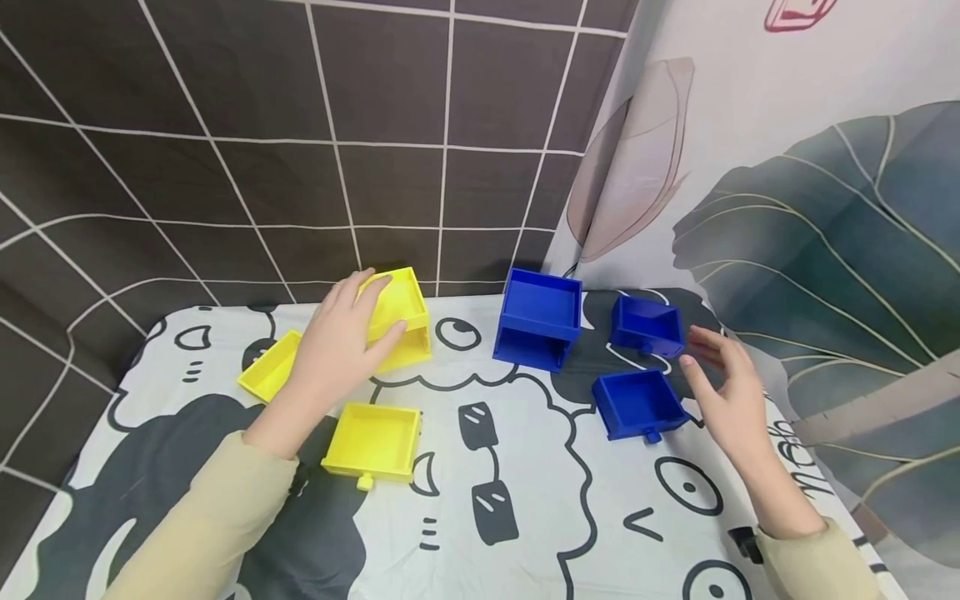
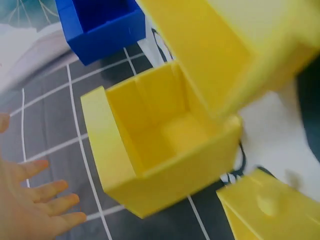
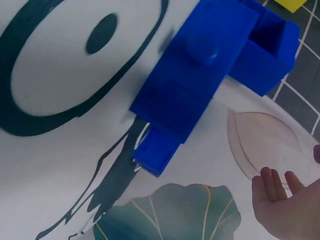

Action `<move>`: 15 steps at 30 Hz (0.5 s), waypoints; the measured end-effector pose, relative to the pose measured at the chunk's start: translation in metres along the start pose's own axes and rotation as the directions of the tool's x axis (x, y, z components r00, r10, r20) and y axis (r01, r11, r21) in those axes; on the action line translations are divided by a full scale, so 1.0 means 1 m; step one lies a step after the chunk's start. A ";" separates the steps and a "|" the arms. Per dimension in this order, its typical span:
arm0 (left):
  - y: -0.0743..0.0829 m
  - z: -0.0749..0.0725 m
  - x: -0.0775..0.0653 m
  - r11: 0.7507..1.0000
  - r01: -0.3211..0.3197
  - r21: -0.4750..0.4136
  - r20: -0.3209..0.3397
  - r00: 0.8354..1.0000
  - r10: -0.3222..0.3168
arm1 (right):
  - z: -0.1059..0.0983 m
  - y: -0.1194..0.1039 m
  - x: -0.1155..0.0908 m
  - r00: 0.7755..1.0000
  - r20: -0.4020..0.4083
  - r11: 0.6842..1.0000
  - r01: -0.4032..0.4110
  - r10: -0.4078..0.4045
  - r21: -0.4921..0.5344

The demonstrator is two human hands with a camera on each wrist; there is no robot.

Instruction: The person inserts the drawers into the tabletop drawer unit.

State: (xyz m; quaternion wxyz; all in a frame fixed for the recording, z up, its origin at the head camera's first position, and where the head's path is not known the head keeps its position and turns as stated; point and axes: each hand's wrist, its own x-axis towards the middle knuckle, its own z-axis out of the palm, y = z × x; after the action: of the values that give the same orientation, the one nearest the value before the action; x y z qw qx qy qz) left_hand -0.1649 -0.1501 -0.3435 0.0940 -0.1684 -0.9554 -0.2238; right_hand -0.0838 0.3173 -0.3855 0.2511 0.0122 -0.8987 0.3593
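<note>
My left hand [image 1: 333, 342] hovers at the left side of a yellow box frame [image 1: 401, 312], covering part of it in the head view. In the left wrist view its fingers are spread, with a gap to the yellow box frame [image 2: 165, 145]. Beside the left wrist lies a yellow drawer [image 1: 273, 367], partly hidden. A second yellow drawer [image 1: 372, 437] with a round knob sits nearer me. My right hand [image 1: 727, 392] is held loosely, just right of a small blue drawer [image 1: 647, 323] and a larger blue drawer [image 1: 641, 402], gripping nothing.
A blue box frame [image 1: 540, 317] with an open front compartment stands at the back, right of the yellow one. The cartoon-print cloth [image 1: 525, 450] covers the table. Behind it hang a dark gridded cloth [image 1: 390, 183] and a leaf-print curtain [image 1: 825, 250].
</note>
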 end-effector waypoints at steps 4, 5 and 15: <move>0.012 0.009 0.015 0.999 -0.039 -0.030 0.026 0.999 0.040 | -0.004 -0.005 -0.001 1.000 -0.002 0.997 -0.024 0.024 0.067; 0.015 0.011 0.018 0.998 -0.048 -0.034 0.032 0.998 0.049 | -0.006 -0.006 -0.002 0.999 0.000 0.995 -0.034 0.035 0.090; 0.046 0.039 0.041 0.993 -0.113 -0.041 0.098 0.988 0.117 | -0.020 -0.010 -0.010 0.990 0.028 0.976 -0.143 0.140 0.164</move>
State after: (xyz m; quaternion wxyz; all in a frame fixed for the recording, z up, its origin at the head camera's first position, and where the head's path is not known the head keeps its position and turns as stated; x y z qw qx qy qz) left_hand -0.1897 -0.0822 -0.3488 0.0559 -0.2358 -0.9434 -0.2263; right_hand -0.0642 0.3210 -0.3712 0.2159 -0.0281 -0.8663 0.4496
